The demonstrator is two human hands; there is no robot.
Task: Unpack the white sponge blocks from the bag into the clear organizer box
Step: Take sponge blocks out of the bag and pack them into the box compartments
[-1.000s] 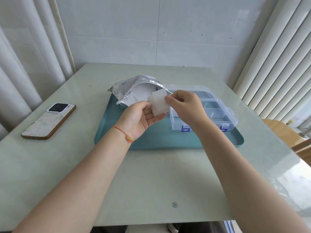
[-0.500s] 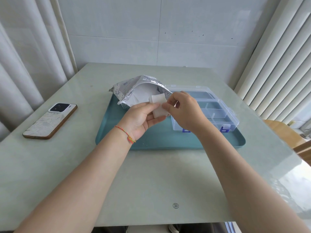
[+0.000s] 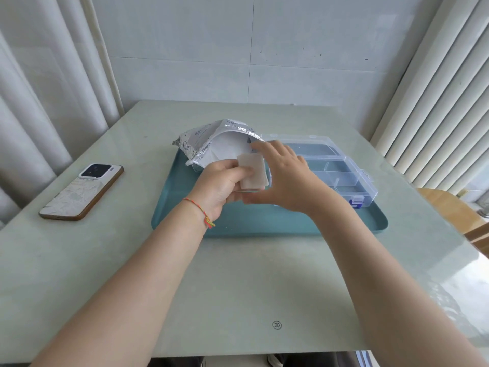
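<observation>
While the left hand point(image 3: 221, 181) pinches it, the sponge block point(image 3: 252, 174) touches the right hand point(image 3: 284, 178).

We see two hands over a teal tray, mid-frame.

Our left hand point(image 3: 221, 185) pinches a white sponge block point(image 3: 252, 174) at frame centre; our right hand point(image 3: 284, 178) spreads just beside it, perhaps touching its lower edge. Behind lies the silver bag point(image 3: 211, 144); the clear organizer box point(image 3: 341, 168) sits centre-right on the tray point(image 3: 180, 205), a phone point(image 3: 82, 192) at left.
</observation>
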